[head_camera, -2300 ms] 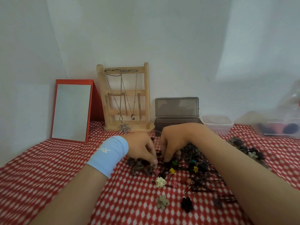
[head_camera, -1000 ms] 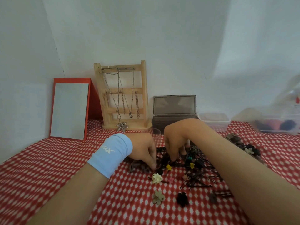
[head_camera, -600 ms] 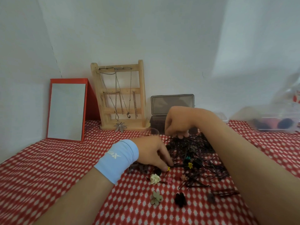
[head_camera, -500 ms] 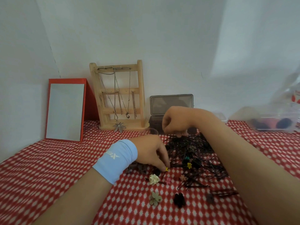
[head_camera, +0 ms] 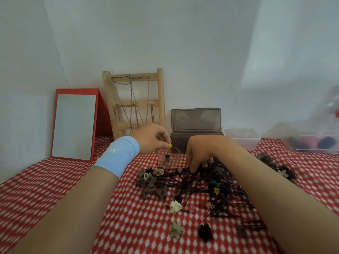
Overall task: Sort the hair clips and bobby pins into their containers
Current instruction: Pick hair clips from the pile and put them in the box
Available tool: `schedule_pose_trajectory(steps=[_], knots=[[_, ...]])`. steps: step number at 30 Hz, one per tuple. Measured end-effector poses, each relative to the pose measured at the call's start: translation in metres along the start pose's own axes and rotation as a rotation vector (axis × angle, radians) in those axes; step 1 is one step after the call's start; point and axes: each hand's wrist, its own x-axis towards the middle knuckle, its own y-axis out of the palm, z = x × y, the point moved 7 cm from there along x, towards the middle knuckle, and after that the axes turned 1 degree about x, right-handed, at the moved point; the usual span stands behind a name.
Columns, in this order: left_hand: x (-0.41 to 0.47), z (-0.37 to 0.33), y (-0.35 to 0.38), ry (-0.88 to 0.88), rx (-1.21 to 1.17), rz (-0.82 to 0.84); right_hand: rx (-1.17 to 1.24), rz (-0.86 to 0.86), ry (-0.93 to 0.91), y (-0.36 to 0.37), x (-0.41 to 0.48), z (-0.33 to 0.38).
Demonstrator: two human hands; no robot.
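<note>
A tangled pile of dark bobby pins [head_camera: 207, 186] lies on the red checked cloth, with small flower hair clips [head_camera: 175, 206] scattered around and in it. My left hand [head_camera: 152, 137] pinches a tiny yellow flower clip [head_camera: 170, 145] just above a small clear cup [head_camera: 167, 158], which has one dark clip inside. My right hand [head_camera: 199, 154] reaches down with its fingertips in the far edge of the pin pile; what they grip is hidden. Behind stands an open dark box [head_camera: 196, 136] with its lid raised.
A wooden jewellery stand [head_camera: 134, 101] with chains and a red-framed mirror [head_camera: 73, 123] lean at the back left. A clear tub [head_camera: 242, 135] sits right of the dark box; blurred clear containers [head_camera: 311, 142] and more dark clips [head_camera: 278, 167] lie at right.
My left hand has lifted from the pile with the yellow clip and moved back over the clear cup. My right hand has come down from near the dark box into the pins.
</note>
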Motion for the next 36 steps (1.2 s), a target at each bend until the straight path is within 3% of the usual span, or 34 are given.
schedule_pose_trajectory(steps=[4, 13, 17, 26, 36], knots=[[0.012, 0.013, -0.007, -0.027, 0.039, -0.114, 0.013, -0.020, -0.030, -0.001, -0.001, 0.003], [0.010, 0.017, 0.011, 0.030, 0.024, -0.029, 0.244, -0.104, -0.121, -0.026, -0.010, 0.003], [0.007, 0.009, 0.015, 0.074, -0.122, 0.014, 0.426, -0.115, -0.135, -0.026, -0.011, 0.008], [0.010, 0.018, 0.004, 0.063, -0.231, -0.100, 0.675, -0.248, -0.144, -0.031, -0.006, 0.006], [0.008, 0.041, -0.004, -0.034, -0.183, -0.161, 0.258, -0.402, -0.189, -0.037, 0.006, 0.020]])
